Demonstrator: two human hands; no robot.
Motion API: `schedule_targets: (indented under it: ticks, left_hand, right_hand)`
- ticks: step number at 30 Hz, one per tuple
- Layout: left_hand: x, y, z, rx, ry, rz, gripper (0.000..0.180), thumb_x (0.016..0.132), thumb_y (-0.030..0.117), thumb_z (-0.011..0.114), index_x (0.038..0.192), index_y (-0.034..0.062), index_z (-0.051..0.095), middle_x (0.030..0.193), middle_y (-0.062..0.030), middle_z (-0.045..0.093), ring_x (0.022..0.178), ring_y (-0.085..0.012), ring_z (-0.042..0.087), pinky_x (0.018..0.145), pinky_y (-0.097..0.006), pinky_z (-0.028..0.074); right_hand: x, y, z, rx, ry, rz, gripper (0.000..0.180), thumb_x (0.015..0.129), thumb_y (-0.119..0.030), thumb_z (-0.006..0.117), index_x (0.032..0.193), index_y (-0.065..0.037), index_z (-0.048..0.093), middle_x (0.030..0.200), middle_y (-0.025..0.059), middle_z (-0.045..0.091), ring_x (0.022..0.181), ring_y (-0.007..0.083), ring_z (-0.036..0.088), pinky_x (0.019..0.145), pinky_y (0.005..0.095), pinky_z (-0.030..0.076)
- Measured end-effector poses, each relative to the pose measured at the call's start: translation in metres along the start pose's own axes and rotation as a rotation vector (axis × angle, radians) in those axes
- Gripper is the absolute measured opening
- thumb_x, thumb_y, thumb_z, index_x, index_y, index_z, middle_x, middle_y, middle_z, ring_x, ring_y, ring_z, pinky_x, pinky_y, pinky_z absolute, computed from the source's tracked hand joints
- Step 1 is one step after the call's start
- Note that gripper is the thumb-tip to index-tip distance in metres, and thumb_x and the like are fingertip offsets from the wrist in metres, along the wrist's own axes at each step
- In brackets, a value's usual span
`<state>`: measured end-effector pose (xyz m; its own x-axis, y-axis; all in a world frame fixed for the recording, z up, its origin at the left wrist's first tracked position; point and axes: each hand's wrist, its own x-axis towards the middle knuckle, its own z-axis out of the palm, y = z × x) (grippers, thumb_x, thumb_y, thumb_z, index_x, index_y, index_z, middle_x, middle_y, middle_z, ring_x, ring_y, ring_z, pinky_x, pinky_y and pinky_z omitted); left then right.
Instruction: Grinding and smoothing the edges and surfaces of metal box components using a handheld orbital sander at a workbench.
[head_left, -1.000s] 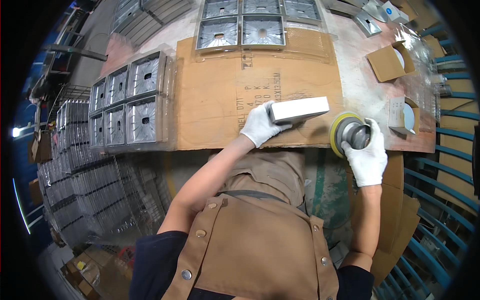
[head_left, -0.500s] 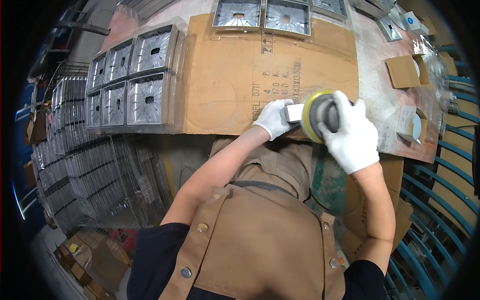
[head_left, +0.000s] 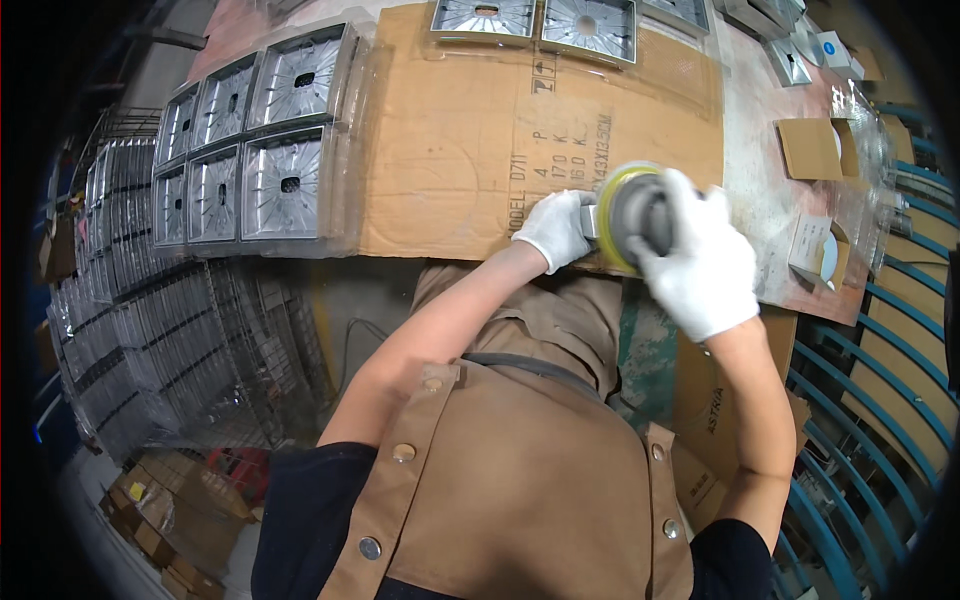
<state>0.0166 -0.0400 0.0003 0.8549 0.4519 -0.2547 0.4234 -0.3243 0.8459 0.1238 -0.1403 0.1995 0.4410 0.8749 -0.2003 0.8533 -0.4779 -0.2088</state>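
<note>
Right hand (head_left: 700, 262) wraps the sander (head_left: 628, 215), fingers closed over its top; left hand (head_left: 556, 229) pinches a metal part (head_left: 590, 221) against the cardboard (head_left: 470, 150) at the tabletop (head_left: 750, 190) edge; part looks stiff, light, best held by its edges.

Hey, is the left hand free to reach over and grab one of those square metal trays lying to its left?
Probably not as things stand: the left hand is gripping the metal piece under the sander. The trays lie across bare cardboard.

A yellow-edged grey disc sander (head_left: 632, 215) presses flat against a small grey metal piece (head_left: 590, 220).
</note>
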Motion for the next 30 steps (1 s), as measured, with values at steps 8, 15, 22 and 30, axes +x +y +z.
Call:
schedule_targets:
  ticks: [8,15,22,30]
  left_hand:
    - [-0.007,0.004,-0.001,0.014,0.136,0.101,0.023,0.079,0.027,0.078,0.091,0.0086,0.071,0.086,-0.0135,0.073,0.086,-0.0351,0.070,0.079,-0.039,0.057]
    - [-0.006,0.002,-0.002,-0.132,0.111,0.101,0.023,0.076,0.022,0.079,0.092,0.0081,0.070,0.091,-0.0162,0.073,0.089,-0.0373,0.069,0.079,-0.041,0.055]
    - [-0.003,-0.007,0.005,-0.085,0.139,0.109,0.017,0.083,0.024,0.069,0.090,0.0084,0.070,0.092,-0.0189,0.071,0.094,-0.0387,0.067,0.082,-0.043,0.054]
    - [0.000,-0.010,0.006,0.005,0.083,0.122,0.019,0.083,0.023,0.069,0.095,0.0093,0.072,0.096,-0.0191,0.073,0.097,-0.0395,0.068,0.085,-0.046,0.055]
  right_hand:
    - [0.002,0.041,0.002,-0.013,0.142,-0.014,0.066,0.078,-0.021,0.081,0.136,-0.016,0.052,0.111,0.0221,0.060,0.095,0.0419,0.066,0.082,0.0467,0.056]
    - [-0.027,0.001,-0.009,-0.056,-0.088,-0.005,0.059,0.079,-0.020,0.079,0.131,-0.018,0.051,0.112,0.0241,0.055,0.084,0.0458,0.067,0.075,0.0478,0.058]
    - [-0.020,-0.011,-0.001,-0.030,-0.085,-0.129,0.059,0.078,-0.016,0.080,0.130,-0.018,0.052,0.114,0.0230,0.055,0.082,0.0441,0.067,0.073,0.0467,0.057]
    - [-0.012,-0.022,-0.002,-0.076,-0.136,-0.103,0.056,0.079,-0.015,0.079,0.128,-0.017,0.052,0.112,0.0230,0.054,0.084,0.0431,0.067,0.073,0.0457,0.058]
